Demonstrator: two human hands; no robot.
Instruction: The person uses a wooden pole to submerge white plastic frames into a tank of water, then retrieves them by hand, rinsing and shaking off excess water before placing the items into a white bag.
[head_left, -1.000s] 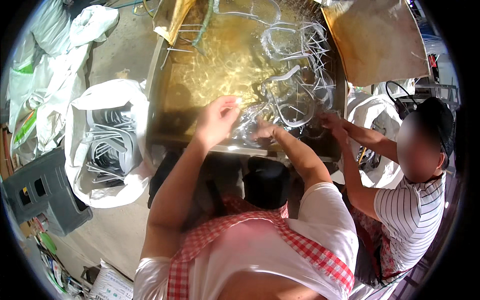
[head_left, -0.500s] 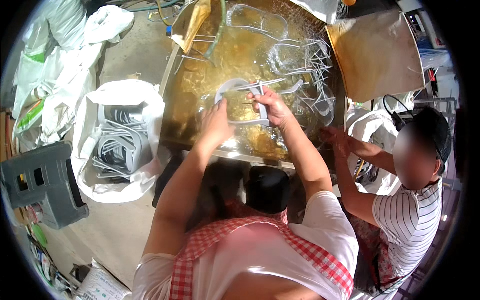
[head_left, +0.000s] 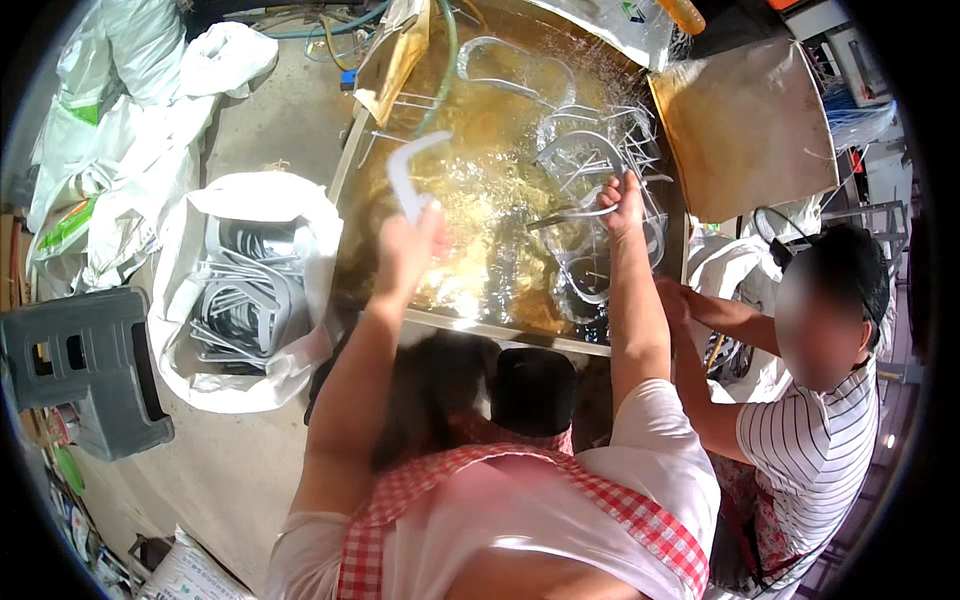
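A bent white plastic piece (head_left: 408, 178), shaped like a hook, is in the air above the left side of the water tank (head_left: 350, 190). The left hand (head_left: 408, 250) is closed around its lower end and holds it up, clear of the yellowish water. The right hand (head_left: 622, 203) is further right, over the tank, and it is closed on a thin grey curved piece (head_left: 572, 213) just at the surface; the two hands are well apart. Many similar pale curved pieces (head_left: 590, 160) lie in the water around the right hand, so it seems much is left to take out. On the floor left of the tank, a white sack (head_left: 200, 220) already contains a good heap of such pieces (head_left: 245, 300), so the work looks partly done. A second person in a striped shirt (head_left: 815, 450) stands at the right corner of the tank.
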